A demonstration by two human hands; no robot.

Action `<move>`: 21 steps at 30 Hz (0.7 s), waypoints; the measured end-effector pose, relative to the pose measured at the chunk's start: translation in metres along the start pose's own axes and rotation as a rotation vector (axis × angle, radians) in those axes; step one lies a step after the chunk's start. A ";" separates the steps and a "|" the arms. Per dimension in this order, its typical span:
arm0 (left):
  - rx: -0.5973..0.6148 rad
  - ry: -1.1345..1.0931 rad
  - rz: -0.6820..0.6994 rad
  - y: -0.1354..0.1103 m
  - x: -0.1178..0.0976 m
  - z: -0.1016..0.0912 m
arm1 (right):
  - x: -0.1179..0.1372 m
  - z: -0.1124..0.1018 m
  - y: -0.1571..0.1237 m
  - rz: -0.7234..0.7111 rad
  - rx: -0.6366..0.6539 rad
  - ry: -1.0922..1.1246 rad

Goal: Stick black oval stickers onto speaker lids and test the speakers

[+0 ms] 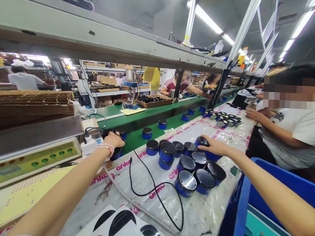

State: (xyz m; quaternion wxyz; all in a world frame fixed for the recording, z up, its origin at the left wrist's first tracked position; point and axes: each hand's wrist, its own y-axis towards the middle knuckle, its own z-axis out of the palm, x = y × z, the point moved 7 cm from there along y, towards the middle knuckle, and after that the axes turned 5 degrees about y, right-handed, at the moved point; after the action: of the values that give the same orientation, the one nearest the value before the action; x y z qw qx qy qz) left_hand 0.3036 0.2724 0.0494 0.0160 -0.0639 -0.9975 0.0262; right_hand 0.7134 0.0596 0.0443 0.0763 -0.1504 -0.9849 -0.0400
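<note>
My left hand [113,140] is closed over a blue round unit [118,153] beside a white connector block [91,145], a pink band on its wrist. My right hand [214,146] lies with fingers flat on the dark top of another blue round unit [210,156], at the far edge of a cluster of several such units [189,165]. One unit is stacked on another [167,155] in the cluster. A black cable [154,184] loops across the plastic-covered bench from my left hand's unit.
A tester with green and red lamps [31,162] stands at the left. A green conveyor belt [157,126] carries spaced blue units. Black round stickers on a white sheet [120,227] lie near me. A blue bin [277,194] sits at right; a co-worker [291,125] sits beyond it.
</note>
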 end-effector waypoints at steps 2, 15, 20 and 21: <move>0.000 0.060 0.038 -0.006 -0.007 0.000 | 0.002 0.012 0.004 0.015 0.037 0.016; -0.119 0.127 0.363 -0.058 -0.023 -0.046 | 0.237 0.010 -0.101 -0.616 0.172 0.062; -0.029 0.146 0.514 -0.118 0.022 -0.073 | 0.273 0.041 -0.125 -0.750 0.223 -0.040; -0.015 0.151 0.520 -0.135 0.040 -0.078 | 0.276 0.035 -0.131 -0.761 0.203 -0.043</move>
State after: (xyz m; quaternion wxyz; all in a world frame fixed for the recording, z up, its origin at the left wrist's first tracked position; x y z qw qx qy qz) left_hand 0.2496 0.1474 0.1358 0.0826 -0.3200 -0.9437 0.0174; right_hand 0.4086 0.0191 0.0469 0.0500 0.2331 -0.9705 0.0351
